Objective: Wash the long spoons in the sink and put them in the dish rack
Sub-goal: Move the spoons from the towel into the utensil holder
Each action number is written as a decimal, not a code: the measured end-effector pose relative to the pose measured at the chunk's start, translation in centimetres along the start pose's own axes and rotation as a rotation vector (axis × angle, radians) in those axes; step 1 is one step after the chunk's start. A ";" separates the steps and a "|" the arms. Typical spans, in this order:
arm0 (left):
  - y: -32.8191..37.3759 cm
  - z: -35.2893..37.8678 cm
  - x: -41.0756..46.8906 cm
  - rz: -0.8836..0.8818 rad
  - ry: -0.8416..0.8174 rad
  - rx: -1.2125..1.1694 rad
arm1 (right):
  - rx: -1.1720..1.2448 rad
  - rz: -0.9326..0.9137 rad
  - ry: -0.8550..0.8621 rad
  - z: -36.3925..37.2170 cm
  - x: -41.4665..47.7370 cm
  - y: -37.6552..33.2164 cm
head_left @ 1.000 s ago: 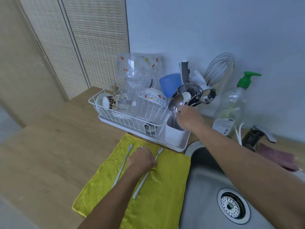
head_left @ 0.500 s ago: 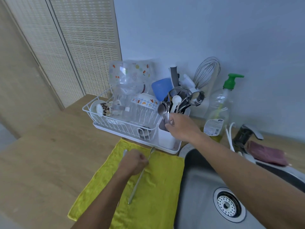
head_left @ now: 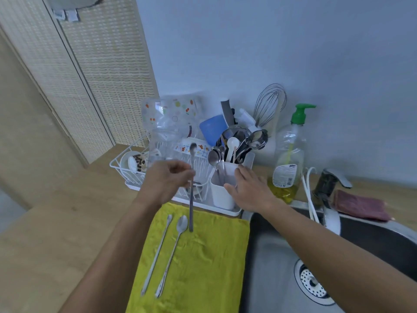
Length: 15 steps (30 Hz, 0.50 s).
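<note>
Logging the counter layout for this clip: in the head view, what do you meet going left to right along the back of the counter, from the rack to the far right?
Leopard-print cup → white cutlery holder → soap bottle with green pump → tap → dark red cloth.

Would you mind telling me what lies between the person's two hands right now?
In the head view, the long spoon that the left hand pinches hangs upright there, and beyond it the white cutlery holder, next to the right hand.
</note>
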<state>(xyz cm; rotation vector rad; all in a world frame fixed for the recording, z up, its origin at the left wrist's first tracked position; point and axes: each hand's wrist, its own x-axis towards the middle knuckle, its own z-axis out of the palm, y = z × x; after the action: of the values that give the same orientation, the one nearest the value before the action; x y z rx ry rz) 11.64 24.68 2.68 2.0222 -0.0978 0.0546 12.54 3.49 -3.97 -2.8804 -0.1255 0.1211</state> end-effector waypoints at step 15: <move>0.2 8.3 7.5 0.098 0.162 0.104 | 0.096 0.017 -0.032 0.7 0.3 0.0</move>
<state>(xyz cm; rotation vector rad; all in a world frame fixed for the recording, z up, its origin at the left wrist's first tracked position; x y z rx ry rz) 19.07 16.78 -0.11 2.1070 -0.0925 0.2898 12.77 3.69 -4.63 -2.7854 -0.0977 0.1716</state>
